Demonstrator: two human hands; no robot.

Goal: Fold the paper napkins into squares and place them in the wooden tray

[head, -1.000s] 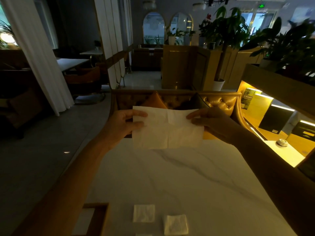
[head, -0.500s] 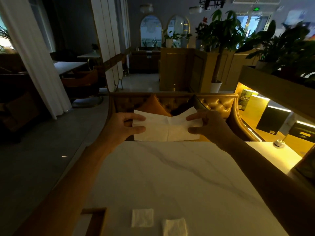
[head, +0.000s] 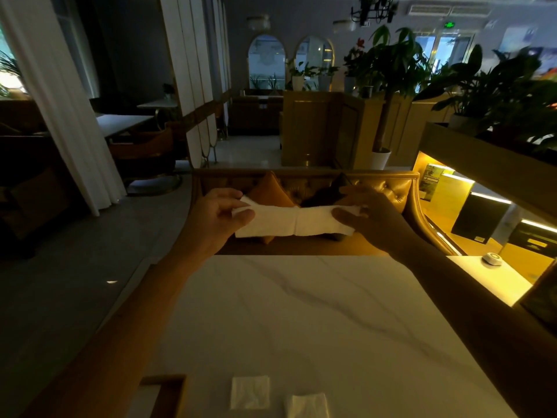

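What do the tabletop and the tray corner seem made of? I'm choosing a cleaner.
Tabletop: looks like polished white marble or a marble-look slab, going by its grey veins and soft sheen. Tray: seemingly wood, a warm brown matte rim; grain too dim to confirm.

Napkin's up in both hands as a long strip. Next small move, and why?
Probably bring the two ends together. The napkin is a long strip with a centre crease, pinched at each end by the left hand and right hand, so one fold should make a square.
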